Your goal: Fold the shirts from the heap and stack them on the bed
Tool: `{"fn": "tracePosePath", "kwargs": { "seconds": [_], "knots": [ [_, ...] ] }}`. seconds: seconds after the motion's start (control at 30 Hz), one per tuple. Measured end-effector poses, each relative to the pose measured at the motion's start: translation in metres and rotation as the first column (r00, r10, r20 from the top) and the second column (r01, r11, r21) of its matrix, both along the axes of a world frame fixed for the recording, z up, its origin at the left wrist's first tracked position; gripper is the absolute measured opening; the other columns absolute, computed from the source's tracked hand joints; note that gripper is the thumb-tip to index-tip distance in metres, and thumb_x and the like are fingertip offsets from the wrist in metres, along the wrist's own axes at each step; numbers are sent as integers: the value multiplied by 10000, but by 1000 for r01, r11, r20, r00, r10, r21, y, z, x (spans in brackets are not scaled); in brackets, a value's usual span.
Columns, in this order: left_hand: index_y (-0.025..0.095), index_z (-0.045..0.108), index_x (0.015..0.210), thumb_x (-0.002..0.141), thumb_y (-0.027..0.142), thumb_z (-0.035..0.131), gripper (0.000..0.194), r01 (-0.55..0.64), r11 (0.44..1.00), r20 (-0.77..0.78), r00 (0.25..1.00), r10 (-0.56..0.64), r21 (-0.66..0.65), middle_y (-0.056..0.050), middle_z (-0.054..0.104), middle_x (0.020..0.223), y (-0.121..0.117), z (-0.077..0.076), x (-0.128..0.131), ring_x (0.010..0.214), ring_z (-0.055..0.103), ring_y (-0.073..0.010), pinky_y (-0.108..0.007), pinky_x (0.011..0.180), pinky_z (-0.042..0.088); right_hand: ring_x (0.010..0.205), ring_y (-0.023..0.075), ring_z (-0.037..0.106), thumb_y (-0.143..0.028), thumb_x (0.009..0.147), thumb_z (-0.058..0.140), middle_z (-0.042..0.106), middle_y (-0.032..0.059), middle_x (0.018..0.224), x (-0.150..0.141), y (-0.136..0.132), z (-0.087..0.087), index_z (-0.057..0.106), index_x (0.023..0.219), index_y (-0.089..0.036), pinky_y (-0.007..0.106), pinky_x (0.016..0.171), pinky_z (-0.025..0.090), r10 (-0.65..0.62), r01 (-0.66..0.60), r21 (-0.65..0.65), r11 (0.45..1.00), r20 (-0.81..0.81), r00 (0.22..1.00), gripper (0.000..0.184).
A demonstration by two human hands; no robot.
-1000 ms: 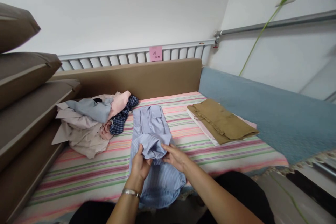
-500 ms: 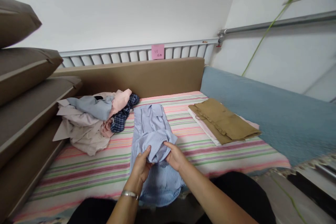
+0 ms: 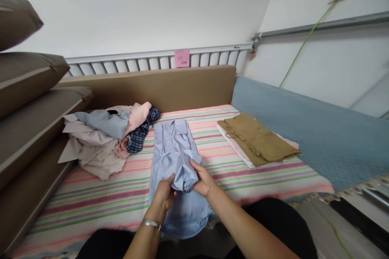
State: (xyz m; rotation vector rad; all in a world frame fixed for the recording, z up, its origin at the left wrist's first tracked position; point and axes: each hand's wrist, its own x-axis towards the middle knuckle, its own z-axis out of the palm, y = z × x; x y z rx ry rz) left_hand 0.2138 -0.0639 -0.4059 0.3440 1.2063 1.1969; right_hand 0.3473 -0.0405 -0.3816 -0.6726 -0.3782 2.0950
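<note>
A blue-and-white striped shirt (image 3: 174, 141) lies lengthwise in front of me, its near end reaching the edge of the striped cover. Its upper part lies flat, while a bunched fold of the fabric is lifted between my hands. My left hand (image 3: 165, 192), with a silver bracelet at the wrist, pinches the left side of that fold. On the fold's right side, my right hand (image 3: 203, 179) grips the cloth between thumb and fingers. Some fingertips of both hands are hidden by the fabric.
A rumpled heap of clothes (image 3: 103, 133) sits on the left beside stacked brown cushions (image 3: 33, 101). Folded garments with an olive one (image 3: 258, 139) on top lie to the right. A brown backrest (image 3: 158, 89) and blue padded surface (image 3: 298, 121) border the striped cover (image 3: 100, 202).
The bunched fold has been turned and tucked into a more compact shape between my hands. Both hands keep hold of it and have shifted only slightly; the view has moved a little.
</note>
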Motion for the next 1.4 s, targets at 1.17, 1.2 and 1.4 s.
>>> {"fn": "tracePosePath", "kwargs": {
  "seconds": [1.17,1.2,1.4],
  "knots": [
    [215,540,728,797,271,563,92,165,804,-677,648,349,571,17,532,655,-14,49,2,646,495,-144,-235,642,371,903,223,597,-276,675,694,660,54,1026,46,-6,9,625,1050,-234,347,788,451,-622,149,629,763,649,439,383],
    [216,535,727,804,275,553,98,172,804,-686,638,350,569,19,527,651,-14,49,3,640,491,-142,-235,638,369,901,221,594,-310,708,670,654,56,1048,45,-11,20,627,1066,-241,344,791,442,-647,28,696,717,651,398,367],
    [205,541,732,803,281,533,104,188,795,-684,643,343,576,15,538,670,-10,52,8,659,505,-139,-243,647,374,821,189,589,-267,826,538,639,37,953,26,-50,65,636,1073,-287,287,725,408,-699,-649,627,430,687,201,266]
  ]
}}
